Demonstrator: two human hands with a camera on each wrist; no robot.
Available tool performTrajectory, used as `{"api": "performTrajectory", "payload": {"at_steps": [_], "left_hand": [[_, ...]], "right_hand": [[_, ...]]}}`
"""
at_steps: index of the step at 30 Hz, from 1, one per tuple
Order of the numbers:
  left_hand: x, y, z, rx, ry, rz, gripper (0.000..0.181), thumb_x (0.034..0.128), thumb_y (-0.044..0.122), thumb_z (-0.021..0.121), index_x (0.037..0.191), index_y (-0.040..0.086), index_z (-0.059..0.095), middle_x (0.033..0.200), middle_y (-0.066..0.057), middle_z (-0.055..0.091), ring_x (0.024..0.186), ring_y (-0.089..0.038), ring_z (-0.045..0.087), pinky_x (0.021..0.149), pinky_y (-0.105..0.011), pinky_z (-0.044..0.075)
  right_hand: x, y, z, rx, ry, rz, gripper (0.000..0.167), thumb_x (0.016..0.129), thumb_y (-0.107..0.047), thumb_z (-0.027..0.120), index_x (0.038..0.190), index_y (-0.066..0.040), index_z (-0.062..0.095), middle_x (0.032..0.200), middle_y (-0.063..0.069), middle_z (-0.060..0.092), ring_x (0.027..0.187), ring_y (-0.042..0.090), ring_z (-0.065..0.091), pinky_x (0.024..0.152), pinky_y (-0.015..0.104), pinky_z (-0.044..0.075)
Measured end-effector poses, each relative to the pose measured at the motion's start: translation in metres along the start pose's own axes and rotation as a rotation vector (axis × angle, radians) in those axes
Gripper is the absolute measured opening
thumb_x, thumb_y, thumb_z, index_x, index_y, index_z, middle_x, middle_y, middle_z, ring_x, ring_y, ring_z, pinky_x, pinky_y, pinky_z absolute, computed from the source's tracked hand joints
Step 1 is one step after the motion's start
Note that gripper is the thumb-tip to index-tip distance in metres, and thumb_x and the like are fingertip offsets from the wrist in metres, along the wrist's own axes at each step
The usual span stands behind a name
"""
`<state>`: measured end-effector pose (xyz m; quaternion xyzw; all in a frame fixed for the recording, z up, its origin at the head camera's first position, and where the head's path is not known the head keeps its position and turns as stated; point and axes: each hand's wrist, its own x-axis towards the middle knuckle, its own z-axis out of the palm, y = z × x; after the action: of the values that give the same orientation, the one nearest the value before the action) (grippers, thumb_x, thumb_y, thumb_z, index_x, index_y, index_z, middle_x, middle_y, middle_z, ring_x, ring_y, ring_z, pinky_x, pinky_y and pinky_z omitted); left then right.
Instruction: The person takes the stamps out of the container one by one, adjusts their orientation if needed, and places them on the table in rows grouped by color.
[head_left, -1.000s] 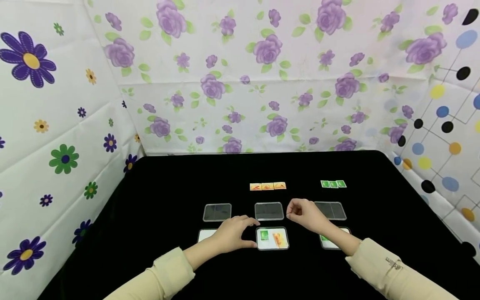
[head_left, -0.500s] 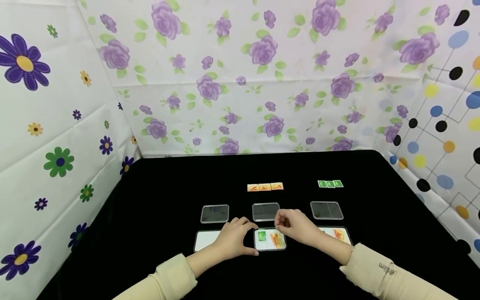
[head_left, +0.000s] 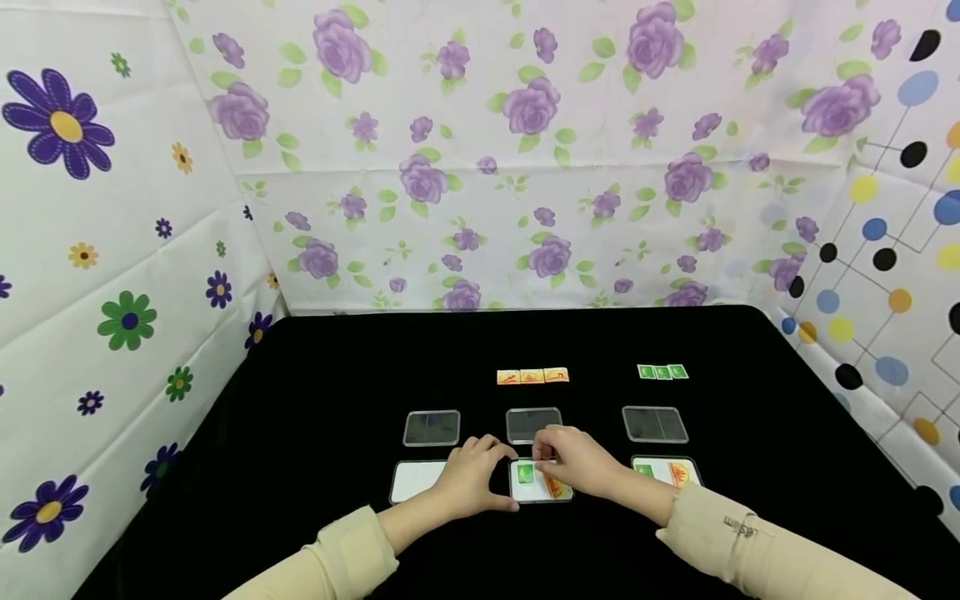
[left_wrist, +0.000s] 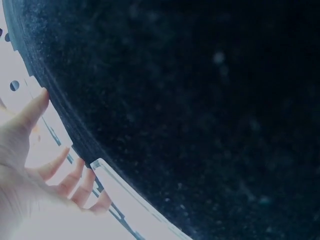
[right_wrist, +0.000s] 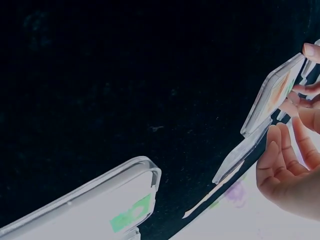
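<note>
At the front middle lies a flat clear plastic case [head_left: 529, 495] with a white inside. A green picture card [head_left: 525, 474] and an orange picture card [head_left: 558, 490] lie in it. My left hand [head_left: 471, 479] holds its left end, thumb at the near corner and index finger at the far one; in the left wrist view this hand [left_wrist: 30, 170] has its other fingers spread. Over the case's back part, my right hand [head_left: 581, 458] has curled fingers, its fingertips beside the orange card's upper edge. Whether they pinch anything is hidden. In the right wrist view the right hand [right_wrist: 295, 175] partly overlaps the case.
A white case [head_left: 412, 479] lies to the left, and another case [head_left: 660, 469] with green and orange cards to the right. Behind are clear lids [head_left: 431, 428], orange cards [head_left: 532, 377] and green cards [head_left: 663, 372] on the black table [head_left: 337, 367]. Patterned cloth surrounds it.
My right hand has moved left and down, from beside the middle lid to over the middle case. The left hand stays at the case's left end. The cards at the back have not moved.
</note>
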<state>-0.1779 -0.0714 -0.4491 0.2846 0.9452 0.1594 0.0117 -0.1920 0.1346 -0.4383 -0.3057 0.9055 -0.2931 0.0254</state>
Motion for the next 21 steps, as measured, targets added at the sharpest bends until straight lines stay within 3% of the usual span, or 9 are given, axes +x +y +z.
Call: {"api": "performTrajectory", "payload": {"at_steps": [15, 21], "left_hand": [[0.0038, 0.0001, -0.0026, -0.049, -0.055, -0.041, 0.065, 0.0651, 0.042, 0.083, 0.118, 0.014, 0.058, 0.122, -0.007, 0.056, 0.108, -0.026, 0.051, 0.086, -0.052, 0.043], [0.0038, 0.0013, -0.0021, -0.044, -0.065, -0.047, 0.066, 0.0651, 0.043, 0.083, 0.119, 0.015, 0.058, 0.122, -0.007, 0.055, 0.108, -0.026, 0.051, 0.087, -0.051, 0.043]], "right_hand": [[0.0065, -0.002, 0.0078, -0.159, -0.028, -0.003, 0.012, 0.08, -0.014, 0.073, 0.088, -0.013, 0.064, 0.084, -0.004, 0.057, 0.076, 0.008, 0.055, 0.066, 0.022, 0.047], [0.0073, -0.0024, 0.0097, -0.17, -0.037, -0.005, 0.016, 0.08, -0.017, 0.075, 0.091, -0.012, 0.064, 0.086, -0.003, 0.057, 0.077, 0.008, 0.054, 0.066, 0.023, 0.047]]}}
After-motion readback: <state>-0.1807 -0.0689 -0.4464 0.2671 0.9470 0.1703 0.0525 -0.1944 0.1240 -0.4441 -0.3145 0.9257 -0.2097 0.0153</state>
